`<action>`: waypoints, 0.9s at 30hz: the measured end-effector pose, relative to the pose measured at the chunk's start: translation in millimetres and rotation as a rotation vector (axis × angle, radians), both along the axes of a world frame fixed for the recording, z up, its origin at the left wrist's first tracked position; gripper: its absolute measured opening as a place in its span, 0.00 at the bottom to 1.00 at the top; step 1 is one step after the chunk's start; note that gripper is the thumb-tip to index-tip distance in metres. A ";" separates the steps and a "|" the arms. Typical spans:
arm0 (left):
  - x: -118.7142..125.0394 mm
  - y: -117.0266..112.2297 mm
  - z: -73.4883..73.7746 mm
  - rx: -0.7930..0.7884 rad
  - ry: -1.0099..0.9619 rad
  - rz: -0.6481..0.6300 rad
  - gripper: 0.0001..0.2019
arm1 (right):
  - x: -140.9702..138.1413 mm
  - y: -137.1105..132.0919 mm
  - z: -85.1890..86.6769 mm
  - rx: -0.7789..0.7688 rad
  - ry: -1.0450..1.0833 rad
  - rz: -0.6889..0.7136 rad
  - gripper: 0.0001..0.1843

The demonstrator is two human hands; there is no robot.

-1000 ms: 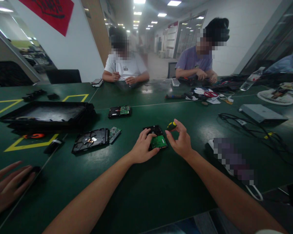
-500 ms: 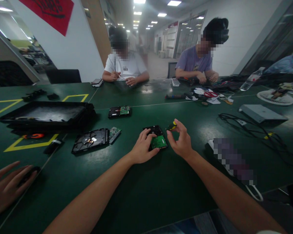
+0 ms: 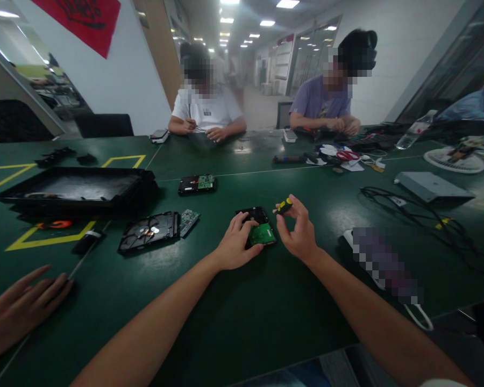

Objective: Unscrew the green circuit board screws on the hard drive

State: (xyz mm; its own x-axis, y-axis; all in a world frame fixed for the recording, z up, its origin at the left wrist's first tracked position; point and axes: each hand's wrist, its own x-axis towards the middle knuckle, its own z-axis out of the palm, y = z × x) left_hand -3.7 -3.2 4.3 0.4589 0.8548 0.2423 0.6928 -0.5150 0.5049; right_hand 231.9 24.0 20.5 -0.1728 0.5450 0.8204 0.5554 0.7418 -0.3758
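The green worktop (image 3: 242,322) carries a black tray (image 3: 105,201) at far left, with an opened drive (image 3: 149,231) near it. Mid-worktop lies a hard drive (image 3: 255,216), green circuit board up. The left hand (image 3: 234,247) grips it, fingers on top and thumb at its near edge. The right hand (image 3: 300,234) pinches a yellow-and-black screwdriver (image 3: 284,205) in its fingers, just above the drive's right edge.

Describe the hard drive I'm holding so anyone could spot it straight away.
On the big green table, look near the middle, where two bare arms meet. The hard drive lies under the left hand, green circuit board up; the two other drives further left lie untouched.
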 end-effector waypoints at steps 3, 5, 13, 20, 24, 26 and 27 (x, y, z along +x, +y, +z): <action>0.1 0.3 -1.0 0.002 -0.007 -0.003 0.31 | -0.1 0.7 -0.6 0.022 0.006 -0.018 0.38; 0.4 0.2 -1.0 0.006 -0.017 -0.004 0.31 | 0.5 1.4 -1.7 0.053 0.004 -0.041 0.39; 0.9 0.8 -0.8 0.008 -0.022 -0.009 0.31 | 2.0 1.5 -2.4 -0.009 0.004 0.026 0.37; 1.9 0.2 -0.2 0.010 -0.026 -0.001 0.30 | 1.2 0.5 -3.2 0.057 0.004 -0.041 0.39; 1.7 0.1 -0.3 0.011 -0.008 -0.005 0.30 | 1.4 -0.6 -1.9 0.017 -0.017 0.003 0.39; 1.6 -0.2 0.3 0.009 -0.002 -0.003 0.30 | 1.0 -0.6 -1.4 -0.001 -0.009 0.017 0.38; 1.7 -0.5 0.8 0.009 -0.003 -0.001 0.30 | 0.8 -0.5 -1.3 0.000 -0.002 0.015 0.38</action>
State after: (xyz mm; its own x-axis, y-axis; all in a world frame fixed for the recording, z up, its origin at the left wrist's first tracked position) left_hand -2.0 -3.7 5.1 0.4592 0.8520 0.2515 0.6908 -0.5205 0.5019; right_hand 232.7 23.5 19.1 -0.1823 0.5427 0.8199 0.5450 0.7498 -0.3751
